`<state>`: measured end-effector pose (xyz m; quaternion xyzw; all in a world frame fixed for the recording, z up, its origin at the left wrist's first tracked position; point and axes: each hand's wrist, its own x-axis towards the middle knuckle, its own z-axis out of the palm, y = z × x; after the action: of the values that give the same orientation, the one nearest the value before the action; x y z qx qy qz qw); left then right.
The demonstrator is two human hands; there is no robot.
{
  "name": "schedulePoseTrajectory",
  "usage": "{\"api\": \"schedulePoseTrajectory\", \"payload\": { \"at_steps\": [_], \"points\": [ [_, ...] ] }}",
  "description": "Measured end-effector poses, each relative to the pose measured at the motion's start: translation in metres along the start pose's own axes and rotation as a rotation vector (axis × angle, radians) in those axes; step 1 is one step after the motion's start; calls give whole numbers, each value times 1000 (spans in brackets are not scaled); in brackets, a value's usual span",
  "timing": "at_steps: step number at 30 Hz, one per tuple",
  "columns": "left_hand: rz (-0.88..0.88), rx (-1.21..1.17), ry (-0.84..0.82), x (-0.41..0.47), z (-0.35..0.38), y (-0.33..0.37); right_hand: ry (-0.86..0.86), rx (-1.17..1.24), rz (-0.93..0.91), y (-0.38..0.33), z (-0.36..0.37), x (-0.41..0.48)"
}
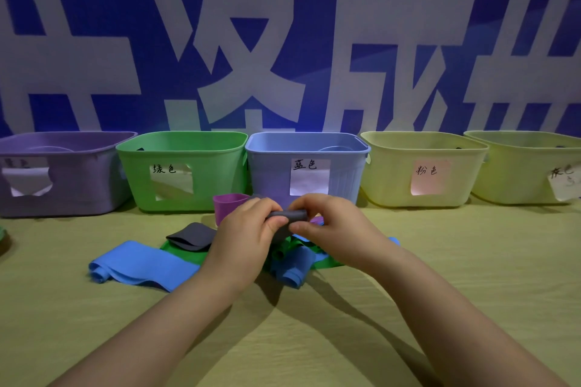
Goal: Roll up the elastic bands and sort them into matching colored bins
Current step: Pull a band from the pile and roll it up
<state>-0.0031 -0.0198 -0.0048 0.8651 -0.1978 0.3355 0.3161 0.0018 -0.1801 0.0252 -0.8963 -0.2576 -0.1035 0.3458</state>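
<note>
Currently my left hand [248, 231] and right hand [328, 223] both pinch the grey band [287, 215], rolled into a tight cylinder and held between them, above the pile. Material handles as thin, soft and springy. It should unroll if released, so hold both roll ends. Left of the grip lies a second grey band [191, 236]. Below it are a blue band [141, 264] and a green band [188, 256]. Far right of the grip, the last bin [528, 166] probably reads grey, but its label is cut off.
</note>
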Motion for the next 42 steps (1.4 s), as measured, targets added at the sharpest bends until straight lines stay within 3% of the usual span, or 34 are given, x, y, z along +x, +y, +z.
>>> {"api": "schedulePoseTrajectory", "payload": {
  "at_steps": [5, 13, 20, 28, 35, 42],
  "points": [
    [-29, -46, -62, -1, 1, -3, 30, -184, -29, 5, -1, 2],
    [-13, -60, 29, -3, -1, 1, -14, -14, 10, 6, -4, 3],
    [-17, -22, 21, 1, -2, -2, 126, -50, -80, 3, -3, 1],
    [-3, -64, 52, -3, 3, 0, 81, -154, -90, 8, -2, 3],
    [49, -17, 91, -3, -2, 2, -10, -32, -32, 3, -5, 4],
    [-20, -75, 112, -3, -3, -1, 120, 169, -23, 7, -4, 3]
  ]
}}
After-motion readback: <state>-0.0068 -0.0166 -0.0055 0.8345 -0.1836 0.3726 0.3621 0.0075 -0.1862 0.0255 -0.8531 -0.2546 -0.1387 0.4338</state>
